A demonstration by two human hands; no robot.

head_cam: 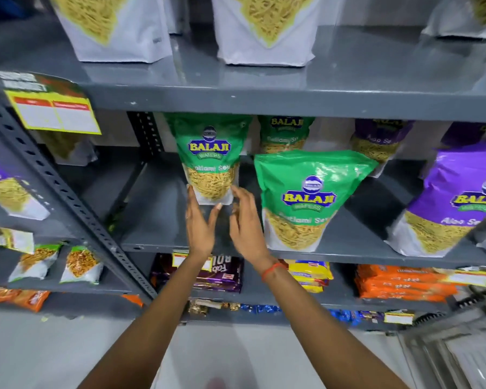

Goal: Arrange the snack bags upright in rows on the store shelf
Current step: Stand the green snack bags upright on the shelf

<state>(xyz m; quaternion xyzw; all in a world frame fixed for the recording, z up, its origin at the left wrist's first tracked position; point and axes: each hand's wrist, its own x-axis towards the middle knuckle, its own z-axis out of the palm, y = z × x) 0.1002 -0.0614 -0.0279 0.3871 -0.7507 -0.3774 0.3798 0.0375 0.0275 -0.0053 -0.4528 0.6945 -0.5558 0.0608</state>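
A green Balaji snack bag (211, 158) stands upright toward the back of the grey middle shelf (157, 220). My left hand (199, 228) and my right hand (247, 228) flank its base with fingers spread, palms facing each other. The left fingertips touch the bag's lower left corner and the right fingertips sit at its lower right corner. Neither hand closes around it. A second green bag (306, 197) stands upright at the shelf's front, just right of my right hand. A third green bag (285, 133) stands behind it.
Purple bags (458, 200) stand at the right of the same shelf, one more (376, 141) at the back. White pouches (112, 26) line the shelf above. Biscuit packs (401, 284) fill the shelf below. A slotted upright post (65, 192) borders the left side.
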